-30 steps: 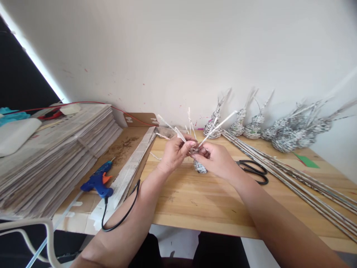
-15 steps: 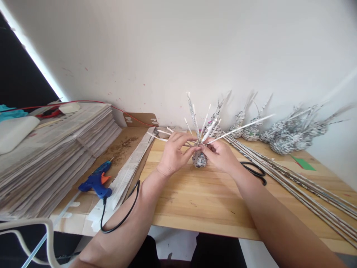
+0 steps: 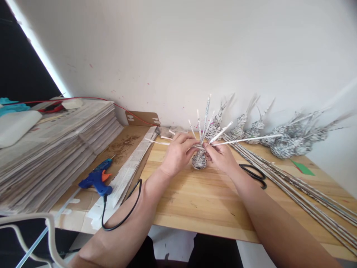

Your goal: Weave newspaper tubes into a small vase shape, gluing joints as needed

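two bare hands meet at the neck of a small woven paper pot (image 3: 199,160), above the middle of a wooden table (image 3: 195,208). from where i stand, the live spot is that neck: the round lower body shows below the fingers, and paper spokes (image 3: 206,111) fan up out of the top, some nearly upright, some leaning.

the left hand (image 3: 178,152) has its thumb and fingers closed on the near side of the neck. the right hand (image 3: 221,158) is pinched on the other side, thumb uppermost, and one long thin paper stick (image 3: 248,140) runs out past it to the right, almost level. another pale strip (image 3: 158,142) pokes out to the left, behind the left hand. (the fingers cover the join, so i cannot tell how the strips cross there.)

along the wall at the back right stand woven pots (image 3: 254,132) with spokes on top, the ones farthest right crowded together. a bundle of long sticks (image 3: 279,178) lies slantwise across the right of the table, with black-handled scissors (image 3: 263,175) near the right forearm, blades hidden. on the left, a blue glue gun (image 3: 97,180) rests on cardboard (image 3: 128,137), beside a thick stack of newspaper (image 3: 97,137).
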`<action>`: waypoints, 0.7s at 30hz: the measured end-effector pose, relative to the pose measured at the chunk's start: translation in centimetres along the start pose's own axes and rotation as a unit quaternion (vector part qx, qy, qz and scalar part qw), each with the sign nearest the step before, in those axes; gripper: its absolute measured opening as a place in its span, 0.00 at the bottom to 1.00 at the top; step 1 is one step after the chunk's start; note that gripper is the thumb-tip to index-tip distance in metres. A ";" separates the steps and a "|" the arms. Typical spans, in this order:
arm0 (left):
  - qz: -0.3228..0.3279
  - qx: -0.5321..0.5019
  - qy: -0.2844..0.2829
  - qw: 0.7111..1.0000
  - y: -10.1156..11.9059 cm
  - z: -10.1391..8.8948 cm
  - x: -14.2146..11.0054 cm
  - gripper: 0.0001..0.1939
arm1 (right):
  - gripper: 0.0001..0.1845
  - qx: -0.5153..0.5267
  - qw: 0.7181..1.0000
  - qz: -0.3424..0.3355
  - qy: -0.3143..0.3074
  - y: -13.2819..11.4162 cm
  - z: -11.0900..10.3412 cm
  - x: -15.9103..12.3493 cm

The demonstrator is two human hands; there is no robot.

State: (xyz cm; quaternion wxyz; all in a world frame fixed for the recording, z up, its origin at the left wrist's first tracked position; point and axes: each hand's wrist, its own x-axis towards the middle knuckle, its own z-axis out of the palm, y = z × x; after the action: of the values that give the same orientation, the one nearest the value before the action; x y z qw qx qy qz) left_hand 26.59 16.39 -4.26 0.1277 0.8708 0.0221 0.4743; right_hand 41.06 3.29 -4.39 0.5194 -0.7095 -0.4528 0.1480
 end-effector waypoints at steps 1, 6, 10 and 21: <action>-0.001 0.010 0.009 1.000 0.2 -0.3 0.1 0.10 | 0.23 0.001 1.000 0.003 0.001 0.1 0.0 0.1; -0.027 0.044 0.079 0.996 1.3 -1.6 0.5 0.12 | 0.25 0.019 1.000 0.001 -0.005 0.6 0.1 0.2; -0.132 0.004 0.189 0.973 0.9 -1.7 0.8 0.14 | 0.24 0.049 0.999 -0.009 -0.012 0.6 0.3 0.1; -0.245 0.016 0.096 0.965 -1.5 -1.5 0.3 0.05 | 0.24 0.021 0.999 -0.019 0.015 1.6 -0.1 0.5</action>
State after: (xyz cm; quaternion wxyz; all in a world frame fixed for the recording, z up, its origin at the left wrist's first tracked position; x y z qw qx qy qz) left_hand 25.64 18.23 -3.57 0.2235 0.7912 0.2543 0.5092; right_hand 42.16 3.59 -5.59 0.5437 -0.6916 -0.4554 0.1366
